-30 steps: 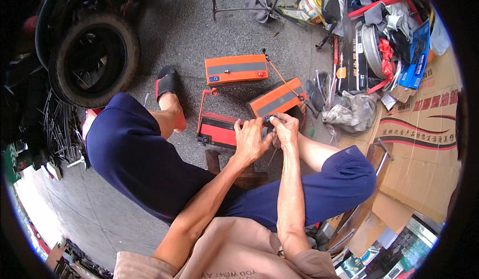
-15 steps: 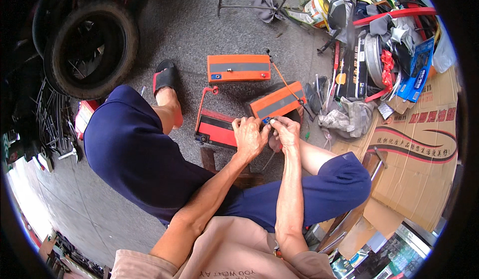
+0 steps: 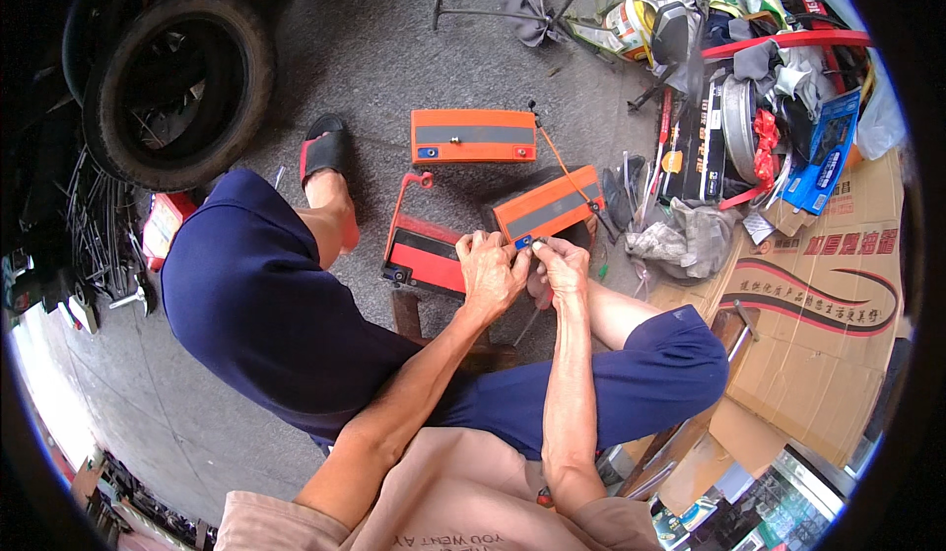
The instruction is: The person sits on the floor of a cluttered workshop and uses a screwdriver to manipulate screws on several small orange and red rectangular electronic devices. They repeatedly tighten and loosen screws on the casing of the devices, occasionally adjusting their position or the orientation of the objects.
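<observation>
An orange battery (image 3: 549, 205) with a grey stripe lies tilted in front of me, a blue terminal corner at its near end. At that corner my right hand (image 3: 565, 267) pinches something small and dark that I cannot make out. Beside it, my left hand (image 3: 489, 267) has its fingers curled, their tips by the same terminal; whatever they grip is hidden. A red-and-black battery (image 3: 430, 266) lies to the left, partly behind my left hand, with a red lead (image 3: 400, 198) rising from it. Farther off lies another orange battery (image 3: 473, 127). A thin orange lead (image 3: 564, 157) runs between the two orange ones.
Old tyres (image 3: 256, 78) stand at the far left. A metal-legged stool (image 3: 493, 13) is at the back. Bags, rags and boxes pile up at the right, above a flattened cardboard sheet (image 3: 788, 354). My sandalled foot (image 3: 325, 157) rests left of the batteries.
Both hands stay at the blue terminal with only slight finger movement. The batteries keep their places; the view has shifted slightly.
</observation>
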Demonstrator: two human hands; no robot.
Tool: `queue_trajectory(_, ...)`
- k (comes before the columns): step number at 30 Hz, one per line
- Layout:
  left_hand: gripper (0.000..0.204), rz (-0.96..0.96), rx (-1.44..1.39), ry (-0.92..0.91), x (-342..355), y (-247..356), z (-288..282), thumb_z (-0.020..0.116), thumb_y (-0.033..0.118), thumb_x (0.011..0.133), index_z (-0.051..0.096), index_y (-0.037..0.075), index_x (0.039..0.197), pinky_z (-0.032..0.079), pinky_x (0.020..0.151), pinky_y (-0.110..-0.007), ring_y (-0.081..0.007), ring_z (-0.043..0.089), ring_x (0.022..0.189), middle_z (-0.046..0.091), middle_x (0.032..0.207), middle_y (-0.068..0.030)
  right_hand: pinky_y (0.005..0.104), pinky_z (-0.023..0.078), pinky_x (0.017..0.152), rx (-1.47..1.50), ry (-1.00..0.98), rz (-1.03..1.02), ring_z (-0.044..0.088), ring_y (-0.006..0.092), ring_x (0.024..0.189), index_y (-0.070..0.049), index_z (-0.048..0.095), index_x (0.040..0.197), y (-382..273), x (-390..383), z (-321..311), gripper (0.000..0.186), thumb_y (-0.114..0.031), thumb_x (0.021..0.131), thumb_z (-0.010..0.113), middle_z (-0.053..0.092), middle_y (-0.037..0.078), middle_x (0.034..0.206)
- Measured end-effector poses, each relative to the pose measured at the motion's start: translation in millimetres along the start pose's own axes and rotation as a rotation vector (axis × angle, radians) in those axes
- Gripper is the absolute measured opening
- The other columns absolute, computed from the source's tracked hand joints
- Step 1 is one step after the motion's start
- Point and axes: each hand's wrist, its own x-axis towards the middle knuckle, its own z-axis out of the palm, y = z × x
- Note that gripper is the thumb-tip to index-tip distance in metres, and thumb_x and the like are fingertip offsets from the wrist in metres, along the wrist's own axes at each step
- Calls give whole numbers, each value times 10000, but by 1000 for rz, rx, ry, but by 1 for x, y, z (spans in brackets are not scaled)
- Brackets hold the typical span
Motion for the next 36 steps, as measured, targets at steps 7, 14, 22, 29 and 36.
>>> queue_trajectory(7, 480, 167, 160, -215, -13, 2, -23, 772, 324, 778, 633, 20, 1123, 308, 1089, -509, -311, 536, 1094, 581, 1075, -139, 215, 388, 423, 64, 40, -82, 517, 50, 492, 58, 729, 1002, 13, 8, 2, 212, -81, 846, 763, 651, 11, 690)
queue_trajectory(14, 723, 331, 667, -356, -25, -8, -22, 774, 146, 710, 457, 44, 1352, 223, 1178, -606, -320, 448, 1294, 527, 1272, -134, 203, 377, 418, 94, 3, -72, 519, 48, 486, 59, 724, 1021, 15, 6, -1, 211, -66, 853, 753, 646, -2, 689)
queue_trajectory(22, 769, 328, 632, -482, -16, -6, -33, 826, 119, 640, 484, 91, 1328, 313, 1102, -574, -289, 497, 1213, 549, 1192, -84, 213, 382, 436, 33, 13, -48, 521, 57, 509, 52, 731, 1035, 1, -4, -2, 222, -71, 853, 759, 648, 14, 686)
queue_trajectory(29, 746, 361, 622, -466, -19, -11, -32, 829, 131, 642, 503, 112, 1313, 335, 1072, -543, -259, 538, 1162, 565, 1140, -56, 219, 384, 449, 16, 70, -127, 530, 71, 536, 82, 711, 1060, 7, -4, 5, 244, -42, 854, 752, 656, 25, 716)
queue_trajectory(36, 676, 312, 492, -512, -14, -14, -35, 813, 215, 674, 544, 83, 1281, 319, 1078, -553, -272, 543, 1176, 593, 1143, -80, 212, 401, 464, 131, 44, -143, 532, 64, 536, 85, 694, 1077, 20, -1, 9, 246, -42, 872, 747, 688, 39, 774)
